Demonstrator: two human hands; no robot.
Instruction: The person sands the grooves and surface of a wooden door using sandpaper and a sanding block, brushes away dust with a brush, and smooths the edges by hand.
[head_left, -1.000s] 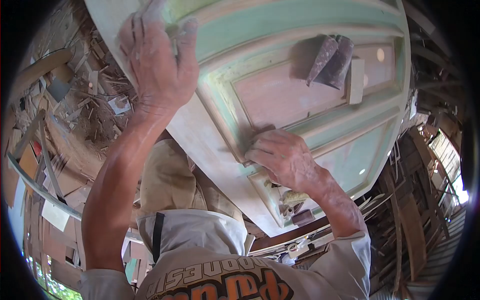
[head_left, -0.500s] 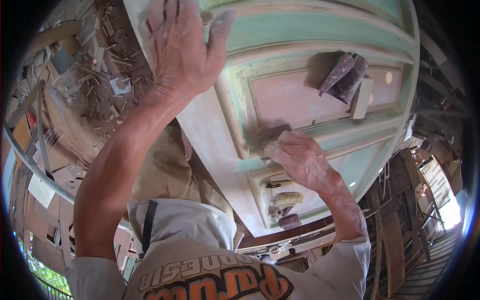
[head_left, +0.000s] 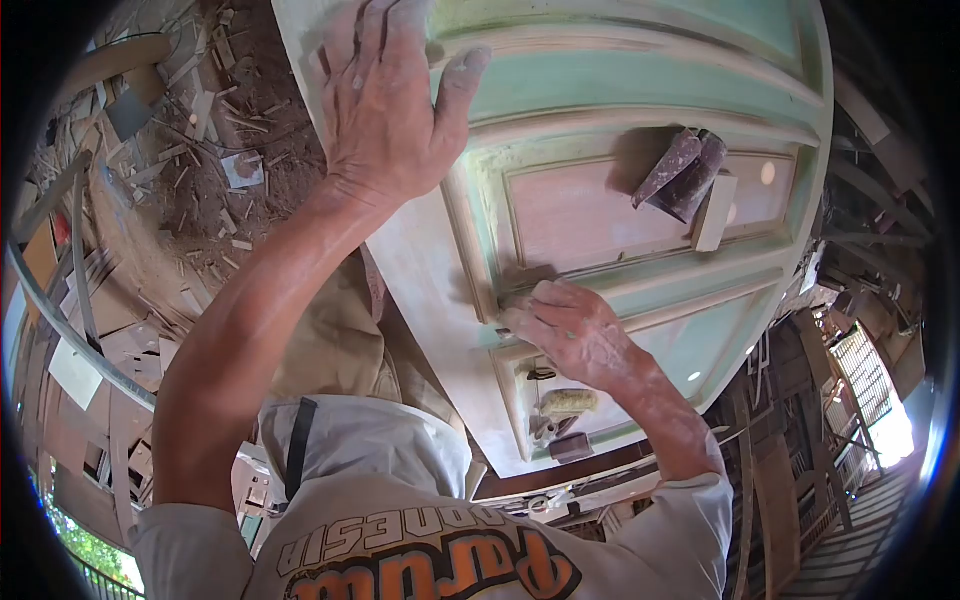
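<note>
A panelled wooden door (head_left: 400, 280), pale with green-tinted mouldings and recessed panels, lies in front of me. My left hand (head_left: 390, 110) rests on its upper left part, fingers stretched out and thumb apart, holding nothing. Lower down, my right hand (head_left: 575, 335) is closed with its fingertips against the moulding between two panels. Whatever it grips is mostly covered; only a small dark edge shows by the fingertips. Beyond that hand, a folded maroon sheet that looks like sandpaper (head_left: 683, 175) sits in the pinkish panel beside a small pale wooden block (head_left: 714, 213).
In the nearest panel lie a fuzzy yellowish roll (head_left: 567, 402) and a small dark maroon block (head_left: 572, 447). Wood scraps and offcuts (head_left: 215, 130) litter the dirt floor at left. More boards (head_left: 785, 500) stand at right.
My right hand has slid a little left along the moulding, still closed. The left hand keeps its flat pose on the door. The whole view has shifted slightly.
</note>
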